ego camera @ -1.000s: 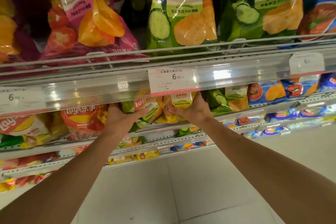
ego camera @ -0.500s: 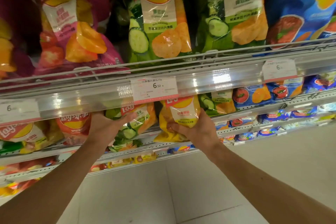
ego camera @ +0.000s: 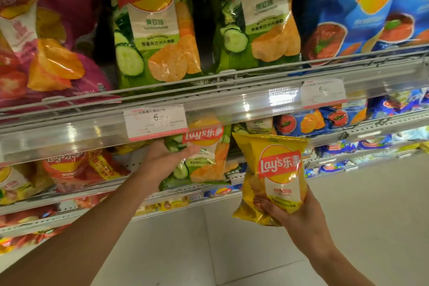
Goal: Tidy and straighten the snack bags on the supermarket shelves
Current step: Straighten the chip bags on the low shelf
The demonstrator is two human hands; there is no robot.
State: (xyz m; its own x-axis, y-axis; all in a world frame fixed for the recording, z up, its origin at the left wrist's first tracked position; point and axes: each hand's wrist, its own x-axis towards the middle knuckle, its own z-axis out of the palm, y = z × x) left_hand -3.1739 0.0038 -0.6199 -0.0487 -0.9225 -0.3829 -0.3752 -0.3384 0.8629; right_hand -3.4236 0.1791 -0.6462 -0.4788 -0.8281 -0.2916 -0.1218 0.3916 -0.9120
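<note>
Moved: yellow bag [ego camera: 276, 176] now off the shelf, below-right of price tag [ego camera: 155, 122].
Right hand [ego camera: 299, 216]: fingers wrapped round its base.
Left hand [ego camera: 167, 158]: holds green bag [ego camera: 204, 158] under the tag.
Meaning: probably reshelving next.

yellow bag [ego camera: 276, 169]: glossy foil | price rail [ego camera: 232, 109]: clear shiny plastic | floor [ego camera: 255, 251]: smooth tile

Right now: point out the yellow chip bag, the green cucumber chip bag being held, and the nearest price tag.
yellow chip bag [ego camera: 277, 165], head view, red logo.
green cucumber chip bag [ego camera: 205, 160], head view, front panel.
price tag [ego camera: 155, 122], head view, centre.
</note>
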